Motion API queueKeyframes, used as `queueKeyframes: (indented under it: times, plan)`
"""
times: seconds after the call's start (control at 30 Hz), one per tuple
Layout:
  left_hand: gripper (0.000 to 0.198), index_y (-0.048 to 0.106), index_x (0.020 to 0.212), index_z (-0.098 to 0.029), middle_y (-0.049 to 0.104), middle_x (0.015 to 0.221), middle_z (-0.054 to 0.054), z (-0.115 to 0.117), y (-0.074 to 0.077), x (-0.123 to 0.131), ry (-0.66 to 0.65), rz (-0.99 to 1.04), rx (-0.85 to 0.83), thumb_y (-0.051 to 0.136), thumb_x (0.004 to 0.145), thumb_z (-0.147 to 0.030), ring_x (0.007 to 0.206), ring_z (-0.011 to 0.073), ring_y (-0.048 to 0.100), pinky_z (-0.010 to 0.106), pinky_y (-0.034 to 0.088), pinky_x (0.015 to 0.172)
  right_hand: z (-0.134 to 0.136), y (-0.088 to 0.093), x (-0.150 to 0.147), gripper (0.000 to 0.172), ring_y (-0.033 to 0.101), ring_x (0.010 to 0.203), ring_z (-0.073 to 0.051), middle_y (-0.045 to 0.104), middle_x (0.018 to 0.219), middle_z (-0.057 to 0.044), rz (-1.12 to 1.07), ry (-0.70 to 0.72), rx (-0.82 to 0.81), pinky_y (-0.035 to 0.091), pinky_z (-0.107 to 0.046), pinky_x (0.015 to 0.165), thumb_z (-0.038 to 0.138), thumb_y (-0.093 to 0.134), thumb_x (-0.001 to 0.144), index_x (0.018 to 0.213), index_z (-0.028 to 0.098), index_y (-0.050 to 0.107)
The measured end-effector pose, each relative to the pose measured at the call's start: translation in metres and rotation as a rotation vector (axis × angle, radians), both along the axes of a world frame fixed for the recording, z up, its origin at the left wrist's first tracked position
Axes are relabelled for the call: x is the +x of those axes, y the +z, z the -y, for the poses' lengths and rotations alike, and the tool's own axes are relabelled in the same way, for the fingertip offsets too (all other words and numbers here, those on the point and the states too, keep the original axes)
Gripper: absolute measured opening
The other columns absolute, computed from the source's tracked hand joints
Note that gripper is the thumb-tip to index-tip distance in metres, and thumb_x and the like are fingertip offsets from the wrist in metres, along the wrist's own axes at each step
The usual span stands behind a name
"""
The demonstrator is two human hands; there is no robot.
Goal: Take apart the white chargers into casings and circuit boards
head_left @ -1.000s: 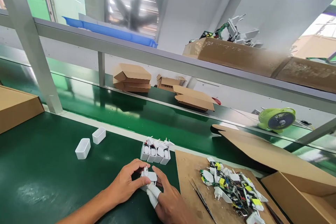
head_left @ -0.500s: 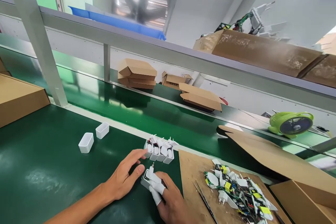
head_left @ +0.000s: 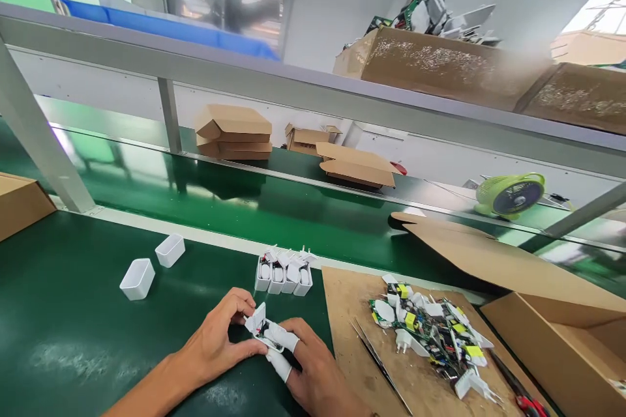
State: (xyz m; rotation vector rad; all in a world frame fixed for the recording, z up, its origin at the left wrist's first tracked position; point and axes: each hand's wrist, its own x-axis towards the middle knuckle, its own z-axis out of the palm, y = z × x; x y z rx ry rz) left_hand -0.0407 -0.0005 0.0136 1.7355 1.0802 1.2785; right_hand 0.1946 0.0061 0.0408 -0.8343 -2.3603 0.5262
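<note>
A white plug adapter (head_left: 267, 332), with its casing open and circuit parts showing inside, is between my two hands. My left hand (head_left: 215, 339) pinches its left side and the raised white plug piece with thumb and fingers. My right hand (head_left: 313, 368), with white covers on its thumb and index finger, grips the casing from the right. Just beyond stands a row of several white adapter casings (head_left: 283, 277) filled with parts. Farther left are two hollow white casings, one nearer (head_left: 137, 279) and one farther (head_left: 170, 250).
A brown board (head_left: 349, 365) at right carries tweezers (head_left: 381, 365), a heap of circuit boards and plugs (head_left: 435, 332) and a red-handled tool (head_left: 531, 404). An open carton (head_left: 548, 332) stands beyond. A green belt (head_left: 293, 208), flat cartons (head_left: 235, 133) and a green fan (head_left: 511, 195) lie behind.
My left hand has moved from apart onto the adapter and closed on it. The plug piece now stands tilted up at its left end. The camera view has shifted.
</note>
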Motion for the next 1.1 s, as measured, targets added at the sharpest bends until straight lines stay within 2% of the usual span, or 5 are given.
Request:
queueKeyframes:
  times: [0.6, 0.67, 0.8, 0.97, 1.1]
  plan:
    - [0.027, 0.059, 0.092, -0.023, 0.061, 0.101, 0.0, -0.003, 0.006, 0.0, -0.096, 0.087, -0.195, 0.083, 0.084, -0.032, 0.088, 0.0174, 0.065, 0.032, 0.059, 0.08, 0.003, 0.01, 0.003, 0.039, 0.069, 0.104, -0.022, 0.069, 0.117, -0.005, 0.063, -0.012, -0.123, 0.06, -0.033, 0.093, 0.013, 0.055, 0.099, 0.133, 0.031, 0.062]
    - [0.039, 0.059, 0.106, -0.024, 0.06, 0.105, 0.001, -0.002, 0.003, 0.004, -0.076, 0.08, -0.182, 0.086, 0.081, -0.036, 0.092, 0.0204, 0.065, 0.035, 0.06, 0.082, 0.004, 0.011, 0.001, 0.039, 0.07, 0.103, -0.02, 0.069, 0.116, -0.004, -0.031, -0.031, -0.119, 0.06, -0.029, 0.092, 0.015, 0.057, 0.099, 0.133, 0.032, 0.062]
    - [0.126, 0.026, 0.157, -0.03, 0.053, 0.132, 0.011, 0.008, -0.006, 0.018, 0.005, -0.1, -0.034, 0.102, 0.057, -0.039, 0.111, 0.032, 0.061, 0.047, 0.057, 0.096, 0.007, 0.012, -0.01, 0.036, 0.072, 0.095, -0.018, 0.07, 0.113, -0.003, -0.21, -0.136, 0.023, 0.061, -0.025, 0.088, 0.014, 0.057, 0.097, 0.128, 0.031, 0.064]
    - [0.099, 0.012, 0.165, -0.032, 0.057, 0.134, 0.013, 0.008, -0.011, 0.021, 0.111, -0.188, 0.093, 0.072, 0.086, -0.03, 0.117, 0.0349, 0.061, 0.054, 0.051, 0.106, 0.006, 0.017, -0.012, 0.044, 0.074, 0.105, -0.022, 0.073, 0.121, -0.007, -0.243, -0.01, 0.169, 0.061, -0.027, 0.095, 0.021, 0.067, 0.097, 0.139, 0.03, 0.059]
    - [0.099, 0.006, 0.168, -0.024, 0.059, 0.137, 0.015, -0.012, -0.004, -0.004, 0.33, -0.134, -0.047, 0.063, 0.088, -0.034, 0.13, 0.0354, 0.06, 0.054, 0.045, 0.115, -0.02, 0.011, 0.016, 0.044, 0.074, 0.108, -0.024, 0.072, 0.126, -0.009, -0.263, -0.279, 0.115, 0.06, -0.034, 0.102, 0.025, 0.061, 0.098, 0.141, 0.028, 0.058]
